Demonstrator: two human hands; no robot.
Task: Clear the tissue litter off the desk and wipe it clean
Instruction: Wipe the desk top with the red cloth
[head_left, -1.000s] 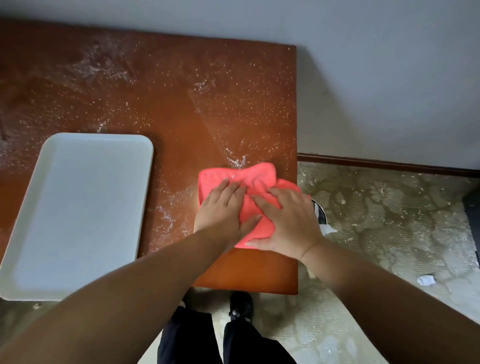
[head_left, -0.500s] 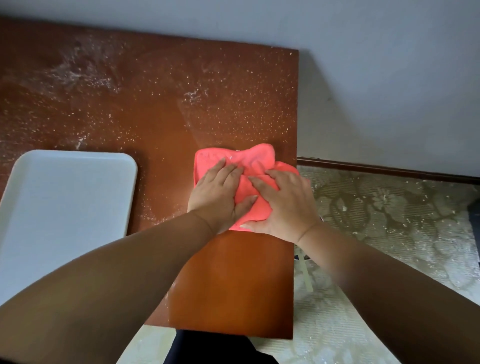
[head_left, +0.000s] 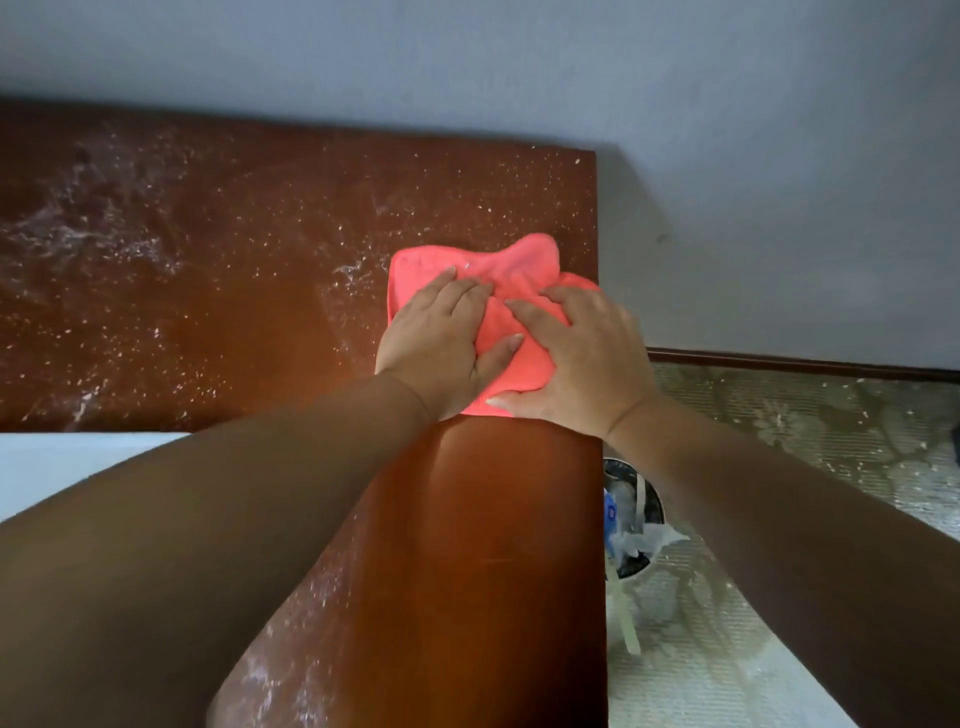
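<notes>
Speckled brown counter (head_left: 260, 291) by a grey wall (head_left: 779, 156) — left grip (head_left: 441, 343) and right grip (head_left: 582, 358), both flat and released, press a pink cloth (head_left: 514, 275).

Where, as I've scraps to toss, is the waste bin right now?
In the head view the waste bin stands on the floor at the right, just beside the desk and its right edge, nearer the person than the right hand on the pink cloth.

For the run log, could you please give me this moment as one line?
step: wipe desk | left hand: pressing pink cloth | right hand: pressing pink cloth | residue: white specks left of pink cloth
</notes>
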